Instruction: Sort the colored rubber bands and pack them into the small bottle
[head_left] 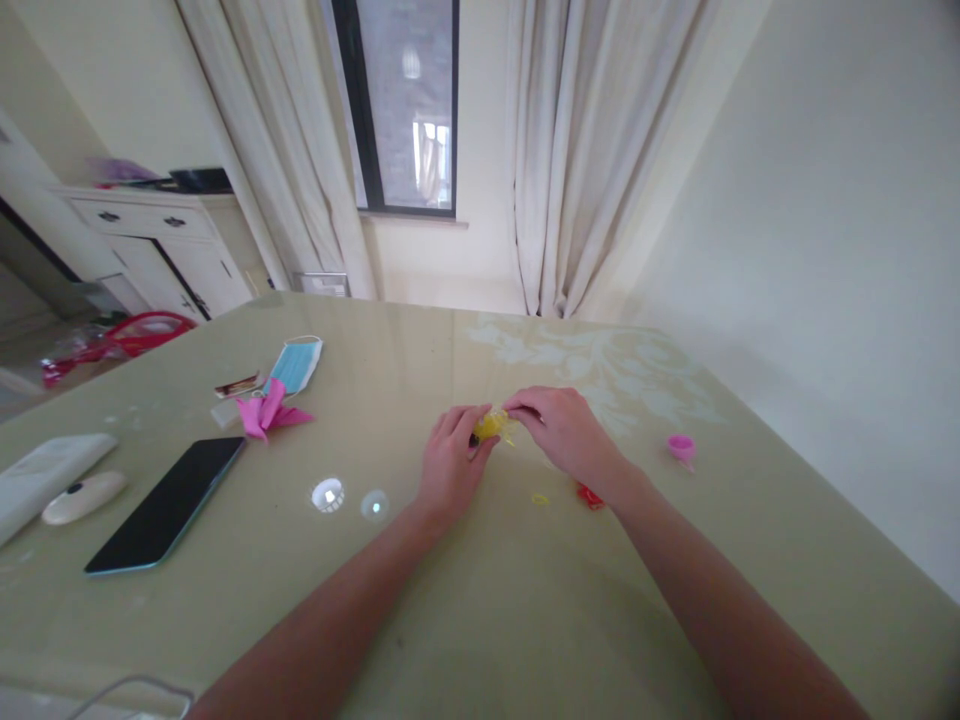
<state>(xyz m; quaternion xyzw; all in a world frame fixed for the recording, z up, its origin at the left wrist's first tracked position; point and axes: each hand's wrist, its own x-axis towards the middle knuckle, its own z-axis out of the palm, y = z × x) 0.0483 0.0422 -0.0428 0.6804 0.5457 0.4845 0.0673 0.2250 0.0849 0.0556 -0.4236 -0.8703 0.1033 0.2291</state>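
Between my hands, just above the table, is a small bundle of yellow bands [493, 425] that looks wrapped in clear plastic. My left hand [455, 455] grips its left side with thumb and fingers; a small dark spot shows by the fingertips. From the right, my right hand [562, 425] pinches the clear edge of the bundle between thumb and forefinger. One loose yellow band [540, 499] lies on the table below the hands. A small red item [590, 496] is partly hidden by my right wrist, and its kind is unclear.
A pink cup-like piece [681, 448] sits on the right of the table [480, 620]. Toward the left lie a phone [169, 505], a pink folded paper [271, 410], a blue face mask [296, 365], an oval white object [84, 497] and a white box-like object [45, 475].
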